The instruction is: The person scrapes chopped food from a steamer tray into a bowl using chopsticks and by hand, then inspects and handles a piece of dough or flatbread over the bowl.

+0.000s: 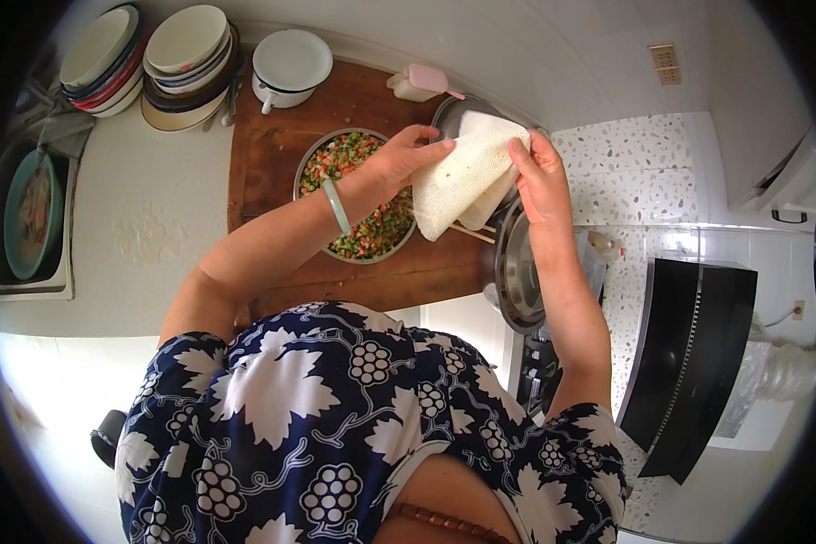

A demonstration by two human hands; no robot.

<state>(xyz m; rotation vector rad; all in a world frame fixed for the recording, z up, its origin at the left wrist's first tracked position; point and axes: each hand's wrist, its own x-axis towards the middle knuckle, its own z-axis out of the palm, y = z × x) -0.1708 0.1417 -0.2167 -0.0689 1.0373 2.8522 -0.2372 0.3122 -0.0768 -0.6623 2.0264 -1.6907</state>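
A cream woven cloth (469,166) with a few small food bits on it hangs folded above the right part of the wooden board. My right hand (537,166) pinches its upper right corner between thumb and fingers. At the cloth's left edge is my left hand (398,160), thumb and fingers apart; the thumb tip overlaps the cloth. Below my left forearm stands a round metal bowl (298,166) of finely chopped green, orange and white filling (377,231). Chopsticks (472,233) show partly under the cloth. Behind it, a grey metal pot (452,112) is largely hidden.
The brown wooden board (265,163) carries a lidded white enamel pot (292,61) and a pink-lidded container (421,81). Stacked bowls (190,41) stand at the back left, beyond a sink (68,272) holding a teal basin (13,224). A steel pan (517,272) is by my right forearm.
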